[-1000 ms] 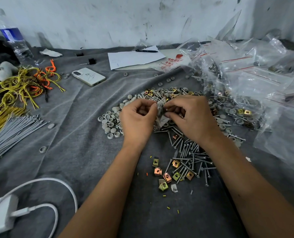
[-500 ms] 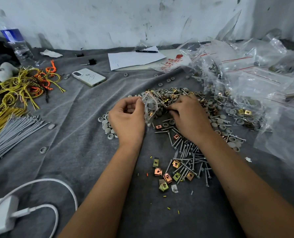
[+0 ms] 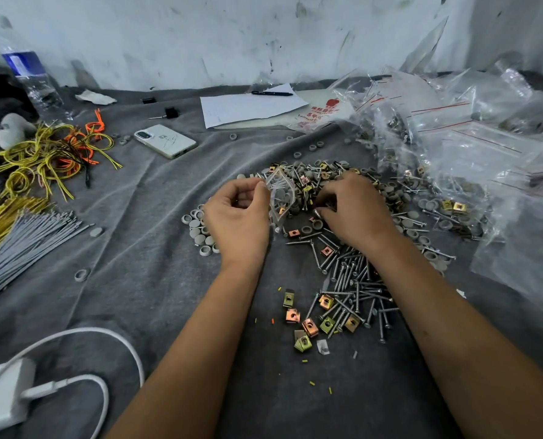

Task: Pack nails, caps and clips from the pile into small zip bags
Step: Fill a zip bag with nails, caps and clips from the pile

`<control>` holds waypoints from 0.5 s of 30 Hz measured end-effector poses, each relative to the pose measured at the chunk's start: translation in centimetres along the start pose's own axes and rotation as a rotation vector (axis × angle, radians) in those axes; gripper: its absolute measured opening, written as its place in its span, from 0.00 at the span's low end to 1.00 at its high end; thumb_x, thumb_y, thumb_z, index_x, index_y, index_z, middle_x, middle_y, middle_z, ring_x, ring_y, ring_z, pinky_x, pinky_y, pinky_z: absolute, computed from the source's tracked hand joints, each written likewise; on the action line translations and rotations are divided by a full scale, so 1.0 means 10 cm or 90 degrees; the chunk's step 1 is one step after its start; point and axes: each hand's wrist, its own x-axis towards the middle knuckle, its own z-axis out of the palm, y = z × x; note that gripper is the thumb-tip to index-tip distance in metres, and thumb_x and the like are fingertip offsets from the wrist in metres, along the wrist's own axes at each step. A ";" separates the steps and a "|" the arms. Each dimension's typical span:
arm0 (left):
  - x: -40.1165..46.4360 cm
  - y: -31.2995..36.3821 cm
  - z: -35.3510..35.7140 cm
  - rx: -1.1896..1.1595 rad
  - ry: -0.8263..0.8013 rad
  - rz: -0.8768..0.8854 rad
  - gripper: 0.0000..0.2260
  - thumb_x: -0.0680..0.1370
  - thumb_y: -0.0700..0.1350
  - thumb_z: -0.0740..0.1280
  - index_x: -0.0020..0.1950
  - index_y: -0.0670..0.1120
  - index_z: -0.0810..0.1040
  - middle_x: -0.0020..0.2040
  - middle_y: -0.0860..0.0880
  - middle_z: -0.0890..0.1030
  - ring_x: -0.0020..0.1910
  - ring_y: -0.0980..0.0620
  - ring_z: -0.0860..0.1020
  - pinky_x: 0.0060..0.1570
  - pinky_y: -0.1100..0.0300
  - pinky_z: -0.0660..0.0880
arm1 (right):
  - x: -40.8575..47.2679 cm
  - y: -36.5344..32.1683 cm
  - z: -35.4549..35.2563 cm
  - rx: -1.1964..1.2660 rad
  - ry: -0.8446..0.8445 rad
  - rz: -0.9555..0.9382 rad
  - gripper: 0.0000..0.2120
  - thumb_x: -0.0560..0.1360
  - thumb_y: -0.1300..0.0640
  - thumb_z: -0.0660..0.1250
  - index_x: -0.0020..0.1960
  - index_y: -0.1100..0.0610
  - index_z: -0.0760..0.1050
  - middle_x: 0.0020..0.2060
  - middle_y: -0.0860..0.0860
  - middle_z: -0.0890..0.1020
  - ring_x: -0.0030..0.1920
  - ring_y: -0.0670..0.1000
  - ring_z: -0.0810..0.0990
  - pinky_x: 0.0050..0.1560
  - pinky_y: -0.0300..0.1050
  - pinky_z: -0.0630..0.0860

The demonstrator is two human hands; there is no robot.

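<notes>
Left hand [image 3: 236, 213] pinches small zip bag [image 3: 279, 198] open at mid-cloth beside the pile [image 3: 343, 217], right hand [image 3: 355, 210] fingers curled into the pile, what they pinch can't tell.

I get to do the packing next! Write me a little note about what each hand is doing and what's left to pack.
Left hand: fingers pinch the small zip bag, held open with a few caps and nails inside.
Right hand: fingers curled down into the mixed pile, picking; what they hold is hidden.
Things: loose caps by the left hand, nails and clips nearer you.
Done: filled bags are heaped on the right.
Left: finish and seal this bag, then bag the rest of the pile.
</notes>
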 end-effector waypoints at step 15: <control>-0.03 0.00 0.01 0.059 -0.072 0.029 0.06 0.77 0.35 0.73 0.44 0.45 0.86 0.38 0.46 0.84 0.34 0.54 0.77 0.36 0.60 0.75 | -0.13 -0.05 -0.02 -0.056 0.038 -0.062 0.12 0.83 0.50 0.64 0.57 0.58 0.79 0.56 0.54 0.78 0.61 0.55 0.71 0.60 0.49 0.71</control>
